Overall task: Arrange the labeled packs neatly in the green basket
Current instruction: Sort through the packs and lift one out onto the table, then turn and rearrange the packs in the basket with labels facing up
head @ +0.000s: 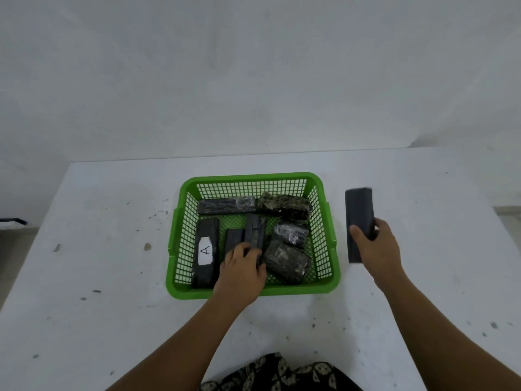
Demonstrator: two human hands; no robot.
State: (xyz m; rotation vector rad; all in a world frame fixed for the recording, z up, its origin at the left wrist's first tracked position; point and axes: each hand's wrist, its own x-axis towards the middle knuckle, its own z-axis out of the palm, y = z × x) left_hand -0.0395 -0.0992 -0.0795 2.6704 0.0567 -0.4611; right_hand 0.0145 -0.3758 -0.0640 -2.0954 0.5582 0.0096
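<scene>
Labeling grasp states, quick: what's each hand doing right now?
Left hand: in the basket, fingers closed on an upright dark pack.
Right hand: holding a dark pack outside the basket.

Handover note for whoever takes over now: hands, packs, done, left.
Left hand: inside the green basket, fingers on an upright dark pack in the middle; firm grip unclear.
Right hand: holds a dark pack outside the basket, to its right, over the table.
Done: several packs in the basket, the pack labeled A lying along the left wall.
Left: the others lie askew; straighten them, add the held pack.
</scene>
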